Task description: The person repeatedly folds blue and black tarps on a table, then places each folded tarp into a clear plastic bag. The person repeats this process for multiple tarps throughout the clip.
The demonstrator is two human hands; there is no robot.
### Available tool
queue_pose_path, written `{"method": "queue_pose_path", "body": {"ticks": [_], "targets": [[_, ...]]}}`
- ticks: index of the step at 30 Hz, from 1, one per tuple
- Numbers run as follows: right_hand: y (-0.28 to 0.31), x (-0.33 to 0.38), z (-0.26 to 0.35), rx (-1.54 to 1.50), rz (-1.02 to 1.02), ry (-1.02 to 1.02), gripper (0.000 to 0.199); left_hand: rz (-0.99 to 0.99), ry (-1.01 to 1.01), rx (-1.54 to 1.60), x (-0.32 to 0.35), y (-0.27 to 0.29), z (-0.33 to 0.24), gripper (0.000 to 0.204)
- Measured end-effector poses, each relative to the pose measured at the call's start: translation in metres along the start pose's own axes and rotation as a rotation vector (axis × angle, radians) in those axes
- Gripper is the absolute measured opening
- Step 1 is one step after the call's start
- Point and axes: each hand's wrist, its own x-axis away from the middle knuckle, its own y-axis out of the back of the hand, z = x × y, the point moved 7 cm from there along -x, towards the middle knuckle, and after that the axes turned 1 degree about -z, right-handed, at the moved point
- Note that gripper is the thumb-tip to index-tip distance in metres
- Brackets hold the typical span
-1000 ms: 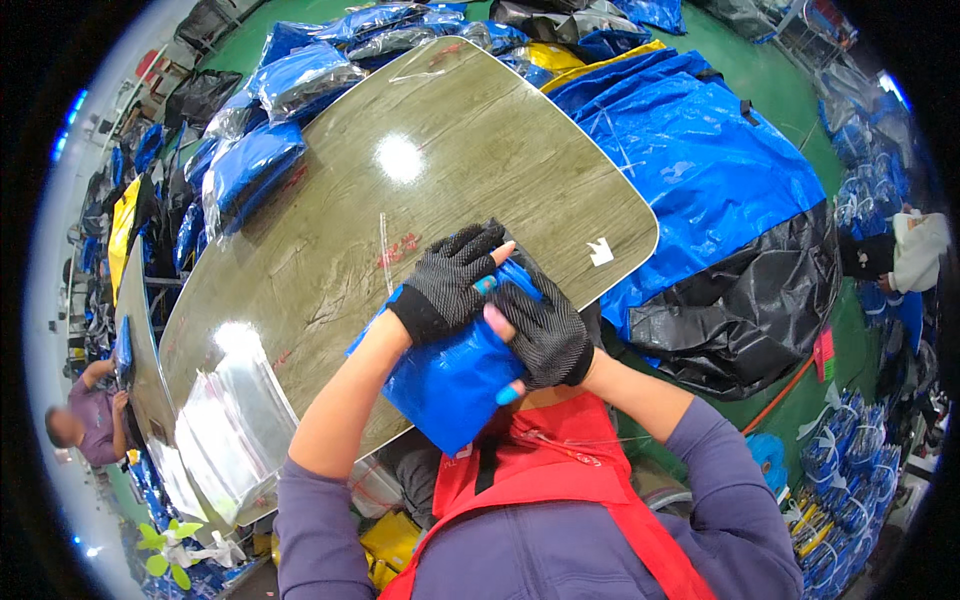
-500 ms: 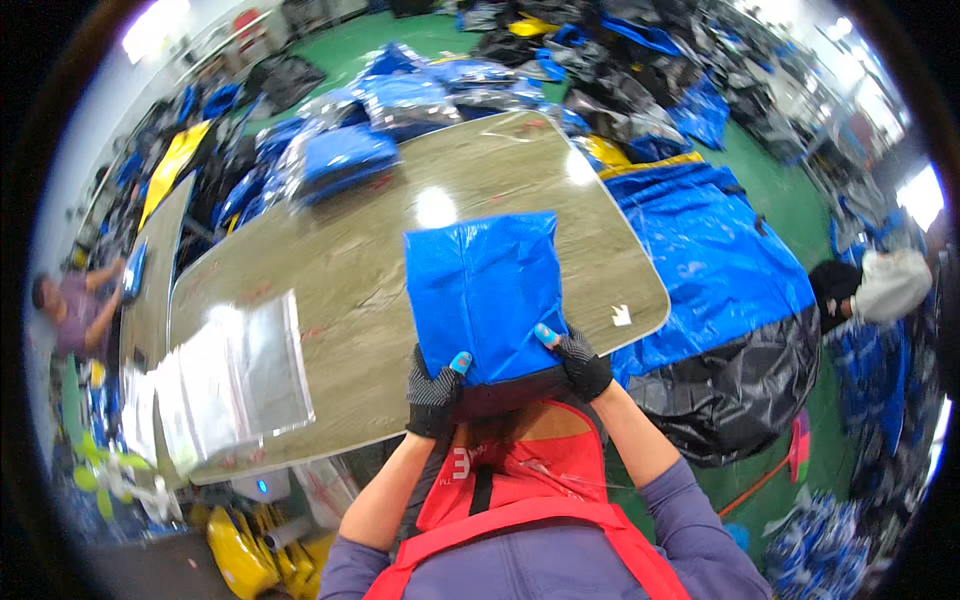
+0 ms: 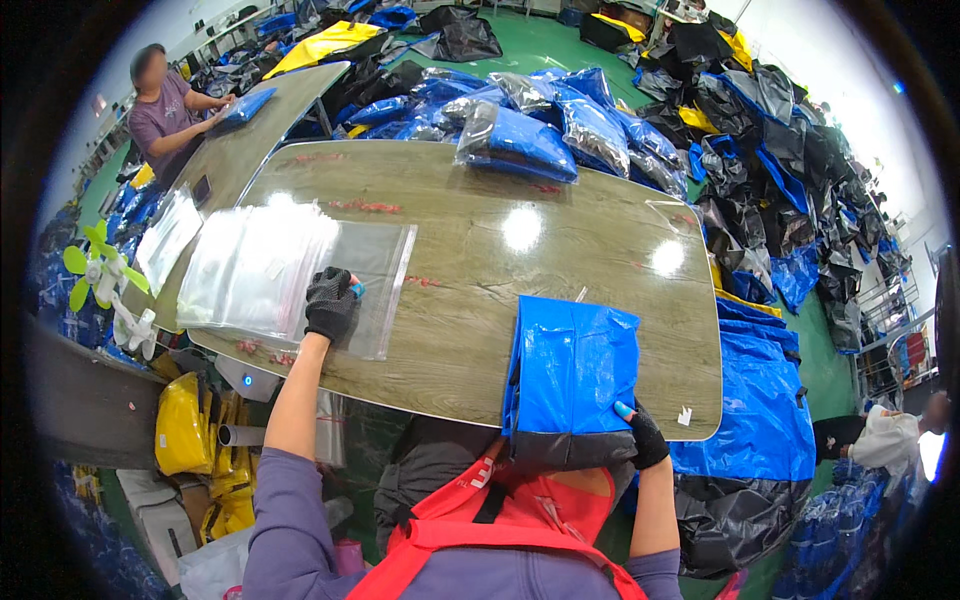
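A: The folded blue item (image 3: 575, 375) lies at the near edge of the tabletop (image 3: 480, 270), its dark lower end hanging a little past the rim. The right hand (image 3: 642, 438) grips that near corner, gloved fingers closed on it. If that grip loosens, the item may well slide off toward the person's lap.

B: And the left hand (image 3: 330, 303)?

A: It is left of the blue item, on the clear plastic bag (image 3: 365, 285) at the top of the stack of clear bags (image 3: 250, 270), fingers curled down on the bag's edge. The film looks slick, so several bags could come away together, or the stack could creep over the tabletop's left rim.

B: Any room to work?

A: Plenty: bare wood lies between the stack and the blue item and beyond it. Farther still from the blue item, packed blue bundles (image 3: 515, 140) crowd the far edge. To its right, dark and blue heaps (image 3: 750, 440) sit just below the tabletop, so a slip that way lands among them.
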Motion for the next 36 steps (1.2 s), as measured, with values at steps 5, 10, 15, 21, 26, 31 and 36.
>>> {"method": "queue_pose_path", "body": {"ticks": [5,10,15,21,26,31,36], "targets": [[-0.001,0.003,0.001,0.001,-0.013,-0.038,0.070,-0.014,-0.059,-0.021,0.003,-0.008,-0.006,0.011],[-0.013,0.009,0.011,0.018,0.005,0.040,0.075,0.043,0.019,0.087,0.008,-0.008,-0.031,0.010],[-0.028,0.009,0.039,0.163,0.138,0.088,0.075,0.277,-0.334,0.329,0.069,-0.036,-0.144,0.010],[-0.067,0.023,0.017,0.326,0.082,-0.129,0.076,0.251,-0.041,0.715,0.077,-0.008,-0.165,0.011],[-0.155,0.024,-0.034,0.452,0.625,-0.077,0.092,0.288,-0.420,0.512,0.088,0.036,-0.191,0.009],[-0.127,-0.060,0.004,0.180,0.175,0.142,0.041,0.347,-0.469,0.490,0.109,0.046,-0.204,0.013],[-0.119,-0.068,0.006,0.606,0.257,0.200,0.029,0.309,-0.521,0.165,0.122,0.043,-0.205,0.035]]}}
